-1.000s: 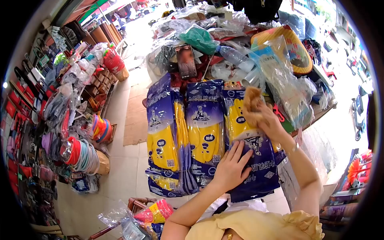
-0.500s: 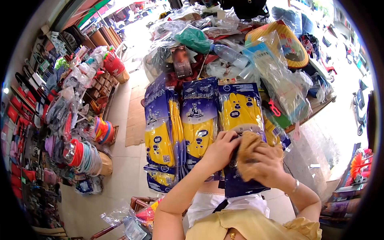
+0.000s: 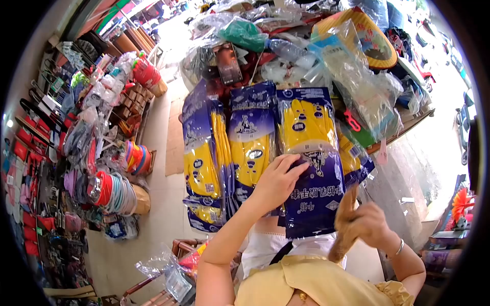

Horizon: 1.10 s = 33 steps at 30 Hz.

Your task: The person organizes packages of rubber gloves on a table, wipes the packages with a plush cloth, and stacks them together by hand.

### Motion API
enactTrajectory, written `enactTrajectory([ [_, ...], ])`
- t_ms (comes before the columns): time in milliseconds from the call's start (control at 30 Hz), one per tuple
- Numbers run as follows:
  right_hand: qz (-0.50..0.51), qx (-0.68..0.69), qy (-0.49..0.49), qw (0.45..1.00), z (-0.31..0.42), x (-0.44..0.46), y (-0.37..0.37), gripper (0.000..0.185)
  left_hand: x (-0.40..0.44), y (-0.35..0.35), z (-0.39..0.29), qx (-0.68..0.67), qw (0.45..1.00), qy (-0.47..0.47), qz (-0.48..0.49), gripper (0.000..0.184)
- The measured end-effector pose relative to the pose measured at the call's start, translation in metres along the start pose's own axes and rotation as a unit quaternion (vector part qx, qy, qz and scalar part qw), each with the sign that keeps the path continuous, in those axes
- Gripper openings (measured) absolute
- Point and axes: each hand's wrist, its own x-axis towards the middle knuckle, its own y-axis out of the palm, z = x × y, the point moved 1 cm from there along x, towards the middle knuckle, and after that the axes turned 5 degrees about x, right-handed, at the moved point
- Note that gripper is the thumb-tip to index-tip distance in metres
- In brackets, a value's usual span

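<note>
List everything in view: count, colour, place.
table: 1, brown edge, top centre
glove packs: at least four, blue and yellow, before the person
cloth: 1, tan, lower right
bottle: 1, clear, beyond the packs
bag: 1, green, left of the bottle
fan: 1, mainly yellow, far right on the table
clear wrapping: uncountable, transparent, over the table
hose coil: 1, pale grey, left
cardboard: 1, brown, floor
small goods: uncountable, mixed, left side
top: 1, pale yellow, on the person
bracelet: 1, silver, right wrist
left grip: 1, bare, resting on the rightmost large pack
right grip: 1, bare, closed on the cloth
</note>
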Motion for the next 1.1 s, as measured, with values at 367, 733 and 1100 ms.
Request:
enactTrajectory([
  [367, -0.239, 0.397, 0.312, 0.829, -0.085, 0.046, -0.017, 0.028, -0.147, 0.051, -0.087, -0.520, 0.763, -0.352, -0.150, 0.056],
  [733, -0.271, 0.557, 0.270, 0.737, -0.095, 0.099, 0.010, 0.032, -0.075, 0.058, -0.077, -0.599, 0.680, -0.409, -0.103, 0.080],
  [1100, 0.016, -0.144, -0.056, 0.988, 0.017, 0.114, 0.028, 0.034, -0.032, 0.056, -0.055, -0.732, 0.526, -0.416, -0.118, 0.059],
])
